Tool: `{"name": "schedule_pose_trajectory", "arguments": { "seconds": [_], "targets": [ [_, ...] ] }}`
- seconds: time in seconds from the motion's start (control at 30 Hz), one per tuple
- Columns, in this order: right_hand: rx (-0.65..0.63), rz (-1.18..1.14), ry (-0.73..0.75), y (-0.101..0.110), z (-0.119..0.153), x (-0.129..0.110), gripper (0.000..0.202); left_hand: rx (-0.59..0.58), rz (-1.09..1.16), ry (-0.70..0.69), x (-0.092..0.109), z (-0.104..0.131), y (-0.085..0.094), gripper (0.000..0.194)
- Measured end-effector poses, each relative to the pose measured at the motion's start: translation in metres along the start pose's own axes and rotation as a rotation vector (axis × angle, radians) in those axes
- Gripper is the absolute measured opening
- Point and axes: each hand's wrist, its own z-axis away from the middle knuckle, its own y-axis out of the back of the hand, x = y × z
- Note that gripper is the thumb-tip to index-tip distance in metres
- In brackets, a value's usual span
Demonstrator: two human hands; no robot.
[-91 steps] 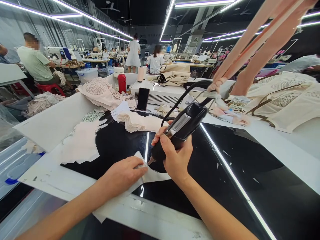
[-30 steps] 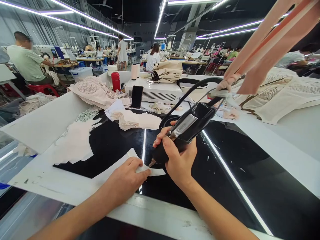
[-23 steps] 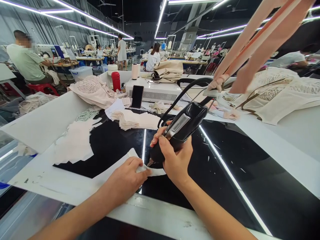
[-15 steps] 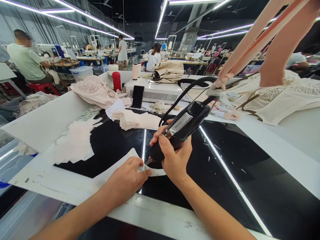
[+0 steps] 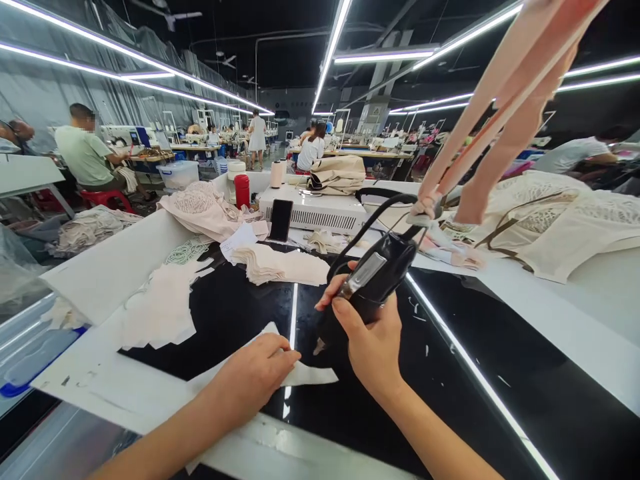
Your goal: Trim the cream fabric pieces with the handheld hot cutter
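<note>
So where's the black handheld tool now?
In the head view, just right of centre: the black handheld tool is in the right hand over the black tabletop, its tip near the pale fabric strip.

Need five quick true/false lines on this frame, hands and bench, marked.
1. The right hand grips the black tool. True.
2. The left hand covers part of the white fabric. True.
3. The phone lies flat on its back. False: the phone stands on end.
4. Peach strips hang above the black tool. True.
5. The bottle left of the phone is blue. False: the bottle is red.
</note>
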Motion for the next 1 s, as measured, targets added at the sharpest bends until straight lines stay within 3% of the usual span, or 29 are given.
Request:
{"name": "schedule_pose_trajectory", "arguments": {
  "seconds": [0.13, 0.2, 0.3, 0.33, 0.4, 0.47, 0.5, 0.57, 0.67, 0.73, 0.83, 1.0],
  "targets": [
    [-0.022, 0.102, 0.093, 0.024, -0.013, 0.000, 0.042, -0.011, -0.043, -0.035, -0.013, -0.014, -0.002, 0.010],
    [0.146, 0.160, 0.230, 0.035, -0.019, -0.004, 0.046, -0.030, -0.049, -0.039, -0.018, -0.018, -0.006, 0.005],
    [0.428, 0.172, 0.564, 0.051, -0.016, -0.016, 0.042, -0.027, -0.074, -0.059, -0.022, -0.019, -0.013, 0.007],
    [0.408, 0.198, 0.634, 0.054, -0.012, -0.020, 0.036, -0.025, -0.087, -0.070, -0.022, -0.018, -0.015, 0.010],
    [0.100, 0.299, 0.691, 0.057, 0.002, -0.026, 0.023, -0.019, -0.107, -0.074, -0.024, -0.019, -0.015, 0.015],
    [-0.386, 0.429, 0.636, 0.053, 0.016, -0.024, 0.016, 0.001, -0.096, -0.010, -0.025, -0.023, -0.011, 0.017],
    [-0.557, 0.480, 0.576, 0.049, 0.022, -0.019, 0.012, 0.017, -0.070, 0.040, -0.026, -0.026, -0.007, 0.018],
    [-0.745, 0.559, 0.329, 0.039, 0.030, -0.006, 0.018, 0.059, 0.038, 0.146, -0.028, -0.035, 0.004, 0.020],
    [-0.750, 0.543, -0.153, 0.020, 0.032, 0.022, 0.026, 0.126, 0.311, 0.268, -0.033, -0.051, 0.023, 0.019],
    [-0.690, 0.410, -0.349, 0.007, 0.027, 0.039, 0.033, 0.171, 0.439, 0.324, -0.039, -0.063, 0.033, 0.015],
    [-0.599, 0.233, -0.424, -0.009, 0.013, 0.057, 0.048, 0.228, 0.489, 0.378, -0.055, -0.080, 0.044, 0.018],
    [-0.435, 0.243, -0.330, -0.020, -0.035, 0.079, 0.055, 0.320, 0.513, 0.490, -0.092, -0.109, 0.058, 0.024]
  ]
}}
